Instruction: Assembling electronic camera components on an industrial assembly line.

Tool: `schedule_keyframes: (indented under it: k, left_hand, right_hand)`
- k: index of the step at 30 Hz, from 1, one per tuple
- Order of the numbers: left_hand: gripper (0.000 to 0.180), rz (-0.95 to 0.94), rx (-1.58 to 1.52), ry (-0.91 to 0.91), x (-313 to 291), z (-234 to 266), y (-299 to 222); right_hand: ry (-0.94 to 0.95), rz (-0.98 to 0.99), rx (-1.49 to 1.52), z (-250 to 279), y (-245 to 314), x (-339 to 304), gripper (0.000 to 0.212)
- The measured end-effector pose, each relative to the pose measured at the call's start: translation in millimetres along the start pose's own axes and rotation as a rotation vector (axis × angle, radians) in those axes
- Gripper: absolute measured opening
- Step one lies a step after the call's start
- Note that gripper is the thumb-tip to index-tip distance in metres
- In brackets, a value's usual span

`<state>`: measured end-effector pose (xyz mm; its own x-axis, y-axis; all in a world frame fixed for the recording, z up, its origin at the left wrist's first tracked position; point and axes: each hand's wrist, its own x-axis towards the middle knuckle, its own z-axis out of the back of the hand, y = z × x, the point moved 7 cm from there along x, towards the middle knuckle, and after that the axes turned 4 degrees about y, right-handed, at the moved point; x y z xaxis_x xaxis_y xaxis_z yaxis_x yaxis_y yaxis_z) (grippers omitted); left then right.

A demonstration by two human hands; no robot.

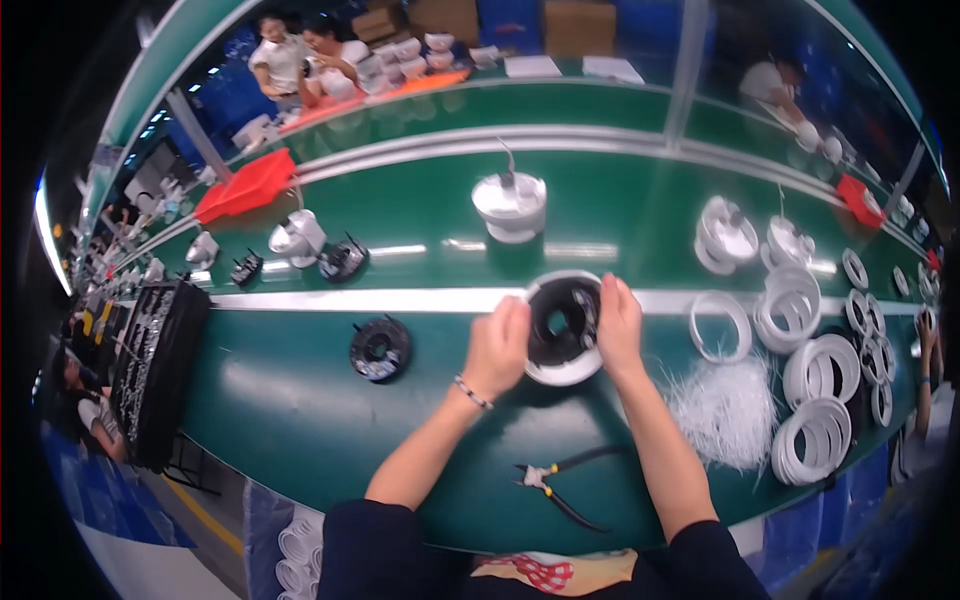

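My left hand (497,345) and my right hand (618,325) grip opposite sides of a round white housing (567,376) above the green worktable. Inside its rim sits a black ring-shaped part (545,345) with a hole in the middle. To the left on the tabletop lies a similar black ring part (380,352) with small prongs. Cutting pliers (537,477) with black and yellow handles rest between my forearms, jaws parted. Beside my right forearm spreads a heap of thin white strips (733,415).
White rings (812,440) are stacked at the right. Along the green conveyor (400,220) beyond stand white lamp-like units (510,205) and black parts (344,258). A black rack (160,370) borders the left. Red trays (248,187) and several people (310,65) are farther off.
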<state>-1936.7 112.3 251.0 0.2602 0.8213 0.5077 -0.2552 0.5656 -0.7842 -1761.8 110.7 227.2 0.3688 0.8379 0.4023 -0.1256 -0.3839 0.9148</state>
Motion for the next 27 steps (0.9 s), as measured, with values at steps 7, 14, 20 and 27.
schedule_keyframes:
  k: [7,14,20,27]
  left_hand:
    - [0.027,-0.076,-0.120,-0.008,2,19,-7]
    - [0.025,-0.057,-0.169,0.101,-3,18,-16]
    - [0.024,0.006,-0.058,-0.019,-4,40,-8]
    - [0.024,-0.189,-0.166,-0.272,-18,44,-13]
  right_hand:
    - [0.195,0.011,-0.360,-16,69,16,0.043]
    - [0.318,0.111,-0.558,-31,81,21,0.049]
    - [0.146,-0.064,-0.354,-33,57,15,0.053]
    - [-0.108,0.020,0.016,-45,24,-19,0.057]
